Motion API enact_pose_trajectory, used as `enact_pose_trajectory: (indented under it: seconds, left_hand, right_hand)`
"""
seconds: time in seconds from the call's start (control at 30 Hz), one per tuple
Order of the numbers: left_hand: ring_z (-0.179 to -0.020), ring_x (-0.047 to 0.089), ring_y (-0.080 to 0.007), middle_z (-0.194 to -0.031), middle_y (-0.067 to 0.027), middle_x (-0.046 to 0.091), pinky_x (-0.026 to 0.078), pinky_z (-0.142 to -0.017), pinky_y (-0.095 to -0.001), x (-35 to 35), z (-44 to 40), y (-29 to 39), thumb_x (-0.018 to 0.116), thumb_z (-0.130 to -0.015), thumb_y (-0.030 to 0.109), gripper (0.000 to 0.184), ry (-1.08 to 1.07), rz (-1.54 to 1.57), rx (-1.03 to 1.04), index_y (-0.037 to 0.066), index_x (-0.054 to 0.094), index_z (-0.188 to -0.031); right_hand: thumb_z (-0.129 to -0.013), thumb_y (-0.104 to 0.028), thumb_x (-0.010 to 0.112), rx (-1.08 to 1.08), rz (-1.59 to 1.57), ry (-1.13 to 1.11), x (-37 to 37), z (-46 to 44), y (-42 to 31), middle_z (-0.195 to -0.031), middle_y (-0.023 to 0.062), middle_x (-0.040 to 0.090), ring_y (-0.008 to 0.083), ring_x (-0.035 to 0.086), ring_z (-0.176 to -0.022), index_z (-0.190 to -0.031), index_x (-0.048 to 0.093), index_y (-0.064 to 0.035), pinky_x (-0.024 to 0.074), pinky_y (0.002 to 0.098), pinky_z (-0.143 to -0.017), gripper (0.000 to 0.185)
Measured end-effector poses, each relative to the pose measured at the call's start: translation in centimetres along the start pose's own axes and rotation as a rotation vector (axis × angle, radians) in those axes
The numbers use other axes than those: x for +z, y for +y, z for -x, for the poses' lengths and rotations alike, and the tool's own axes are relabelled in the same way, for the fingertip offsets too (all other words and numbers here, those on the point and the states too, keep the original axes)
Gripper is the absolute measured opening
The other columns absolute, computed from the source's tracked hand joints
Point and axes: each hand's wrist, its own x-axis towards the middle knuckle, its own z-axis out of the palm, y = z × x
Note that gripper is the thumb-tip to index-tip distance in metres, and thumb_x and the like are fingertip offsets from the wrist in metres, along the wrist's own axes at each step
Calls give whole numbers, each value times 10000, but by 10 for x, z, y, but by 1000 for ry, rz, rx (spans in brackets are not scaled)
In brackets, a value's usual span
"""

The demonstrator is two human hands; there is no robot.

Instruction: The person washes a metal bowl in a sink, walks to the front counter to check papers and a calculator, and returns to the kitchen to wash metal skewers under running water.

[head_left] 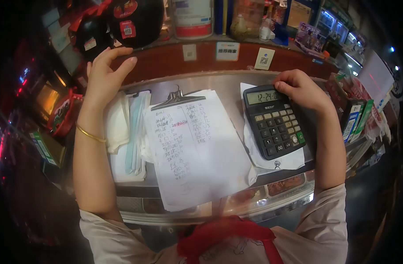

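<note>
My right hand [301, 89] grips the upper right corner of a black calculator [274, 132], thumb on its front beside the display. The display reads "12-24-" before my thumb covers the rest. Under the calculator lie white paper sheets [294, 160]. My left hand [108, 72] is raised at the counter's left, thumb and fingers apart, with nothing in it. Between my arms, a clipboard with a metal clip [177, 96] holds handwritten sheets [184, 149] with columns of writing and figures. To their left is a stack of papers and a light-blue pad [136, 132].
Behind the metal counter [210, 81] runs a reddish ledge [166, 64] with small QR and sign cards [228, 51]. A white tub [192, 17], a jar [247, 20] and black rounded objects [135, 20] stand on it. Boxes [357, 114] crowd the right side.
</note>
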Motion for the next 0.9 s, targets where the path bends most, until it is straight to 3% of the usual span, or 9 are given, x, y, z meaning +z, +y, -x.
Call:
enact_pose_trajectory:
  seconds: [0.2, 0.3, 0.4, 0.6, 0.77, 0.87, 0.9]
  left_hand:
    - [-1255, 365, -268, -1146, -86, 583, 58, -1043, -519, 2, 1, 1, 624, -783, 346, 318, -25, 15, -6, 125, 649, -1010]
    - [-1256, 377, -259, -1120, -52, 606, 59, -1052, -501, 3, 1, 0, 637, -798, 268, 285, -3, 12, -2, 98, 641, -1027]
    - [-1256, 376, -260, -1124, -55, 604, 75, -1050, -506, 6, 0, -6, 634, -798, 265, 284, -10, 50, 14, 97, 641, -1027]
    - [-1247, 378, -256, -1132, -65, 591, 68, -1046, -511, 8, 1, -6, 620, -790, 340, 306, -3, 51, 16, 129, 647, -1010]
    - [-1246, 380, -246, -1142, -61, 586, 100, -1053, -467, 4, 2, 1, 616, -796, 327, 299, -14, 25, 25, 126, 641, -1015]
    - [-1247, 379, -247, -1144, -64, 585, 115, -1050, -445, 2, 2, 6, 610, -797, 321, 303, -23, 14, 10, 113, 640, -1016]
    - [-1247, 379, -246, -1143, -65, 586, 112, -1050, -441, 5, 1, 3, 609, -797, 319, 305, -23, 45, 16, 111, 640, -1018]
  right_hand:
    - [-877, -143, 541, 17, -52, -22, 0, 2, -4, -666, -46, 497, 25, 452, -581, -840, 549, -35, 380, 190, -471, 115]
    - [-881, -136, 530, 54, -83, -68, -2, 3, -6, -678, -61, 484, 22, 449, -609, -833, 530, -44, 383, 189, -512, 104]
    - [-885, -151, 531, -85, -213, -112, -3, -3, 8, -707, -68, 487, 19, 455, -667, -837, 527, -54, 383, 181, -585, 109]
    - [-890, -191, 527, -167, -693, -62, -10, -1, 14, -754, -77, 501, 34, 455, -682, -864, 537, -80, 373, 178, -630, 115]
    - [-890, -156, 511, -267, -1139, -33, -25, 5, 3, -955, 55, 605, 100, 594, -823, -1045, 528, 11, 483, 225, -744, 229]
    - [-892, -158, 509, -228, -1154, 44, -28, 5, 6, -947, 49, 603, 93, 590, -803, -1045, 530, 4, 485, 220, -715, 223]
    - [-906, -241, 490, -174, -1026, 138, -25, 4, -1, -773, -9, 550, 71, 565, -652, -1035, 512, -44, 493, 231, -552, 236]
